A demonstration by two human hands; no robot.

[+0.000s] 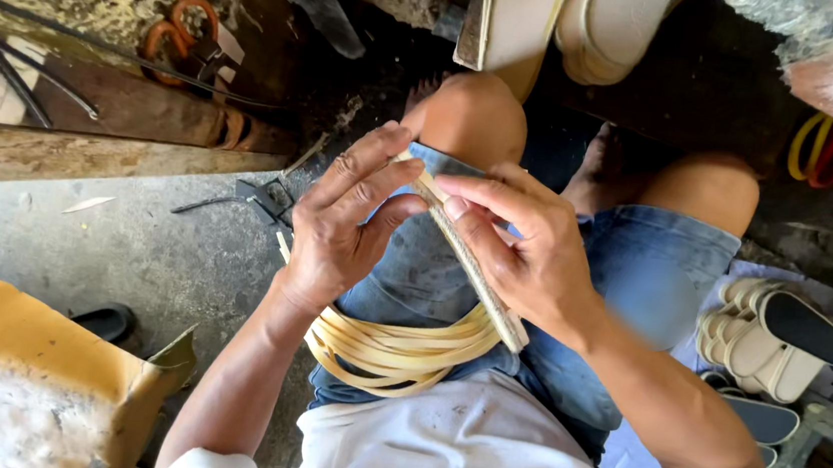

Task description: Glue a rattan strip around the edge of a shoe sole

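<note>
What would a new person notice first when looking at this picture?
At the centre, the left hand and the right hand pinch a flat pale strip above the lap. Below them, a bundle of cream looped strips lies across the denim shorts. At the right edge stands a stack of beige shoe soles, and orange-handled scissors lie at the upper left.
</note>
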